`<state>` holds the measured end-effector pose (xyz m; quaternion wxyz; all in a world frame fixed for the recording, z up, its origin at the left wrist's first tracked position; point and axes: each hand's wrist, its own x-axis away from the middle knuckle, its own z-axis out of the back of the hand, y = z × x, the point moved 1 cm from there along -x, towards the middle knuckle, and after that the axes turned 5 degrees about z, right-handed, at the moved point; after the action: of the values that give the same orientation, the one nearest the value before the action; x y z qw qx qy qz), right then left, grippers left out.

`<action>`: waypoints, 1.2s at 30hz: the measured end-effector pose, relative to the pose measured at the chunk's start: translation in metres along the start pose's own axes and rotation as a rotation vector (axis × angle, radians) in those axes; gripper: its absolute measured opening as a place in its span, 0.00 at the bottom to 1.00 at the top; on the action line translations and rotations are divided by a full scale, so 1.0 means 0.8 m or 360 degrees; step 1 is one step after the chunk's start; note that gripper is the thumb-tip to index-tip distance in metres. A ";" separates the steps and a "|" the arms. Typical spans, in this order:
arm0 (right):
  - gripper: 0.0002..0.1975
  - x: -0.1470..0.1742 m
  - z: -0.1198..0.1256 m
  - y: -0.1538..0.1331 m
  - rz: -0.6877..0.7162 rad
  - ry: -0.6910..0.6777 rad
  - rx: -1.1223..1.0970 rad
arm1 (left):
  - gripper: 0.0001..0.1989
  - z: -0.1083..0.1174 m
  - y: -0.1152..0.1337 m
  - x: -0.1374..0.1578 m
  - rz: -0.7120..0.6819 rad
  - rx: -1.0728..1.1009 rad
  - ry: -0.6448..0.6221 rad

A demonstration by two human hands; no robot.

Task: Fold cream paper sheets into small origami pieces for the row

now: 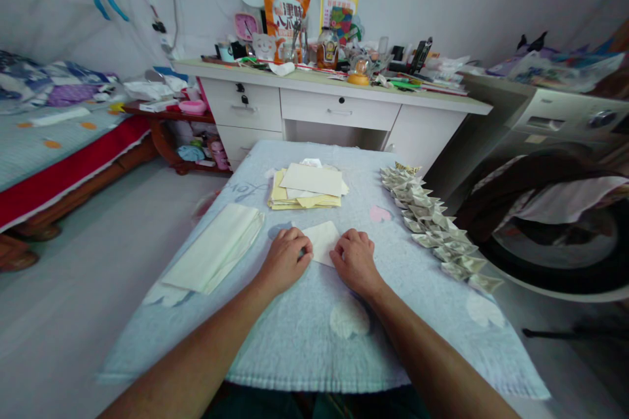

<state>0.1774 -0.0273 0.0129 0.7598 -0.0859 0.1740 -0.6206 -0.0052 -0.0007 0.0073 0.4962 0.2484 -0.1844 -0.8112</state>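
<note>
A small cream sheet of paper (pixel 323 242) lies on the cloth-covered table between my two hands. My left hand (pixel 287 258) is curled at its left edge, thumb and fingers closed on the paper. At the right edge my right hand (pixel 354 260) is bent the same way, its fingertips on the sheet and partly hidden. Beyond them sits a stack of cream and yellow paper (pixel 309 191). A larger folded bundle of pale paper (pixel 216 249) rests left of my left hand. To the right runs a row of folded paper boats (pixel 432 226).
A light blue cloth (pixel 295 347) covers the table. Behind it stands a white desk (pixel 339 108) crowded with jars, a clock and packets. A washing machine (pixel 560 118) with clothes in its door is at the right, a bed (pixel 63 144) at the left.
</note>
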 end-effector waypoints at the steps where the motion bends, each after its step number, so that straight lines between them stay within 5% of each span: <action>1: 0.08 0.000 0.000 0.000 0.0001 0.0000 0.0001 | 0.04 0.000 0.000 0.000 0.0001 0.0008 0.0000; 9: 0.08 0.000 0.002 -0.002 -0.0004 -0.0035 0.0033 | 0.11 -0.002 -0.005 -0.002 0.0029 0.0035 -0.0015; 16: 0.06 0.001 0.001 -0.004 -0.0007 -0.0026 0.0079 | 0.01 -0.003 -0.002 0.000 0.0046 -0.0017 0.0004; 32: 0.04 0.001 0.001 -0.016 0.0181 0.0047 0.0139 | 0.03 -0.009 0.002 -0.004 0.0126 -0.0144 0.0045; 36: 0.12 0.000 -0.002 -0.020 0.0146 0.0007 0.0164 | 0.02 -0.009 0.001 -0.004 0.0132 -0.0134 0.0049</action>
<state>0.1624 -0.0302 0.0173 0.7905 -0.0372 0.1472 -0.5933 0.0009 0.0011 0.0026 0.5423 0.2319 -0.1525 -0.7930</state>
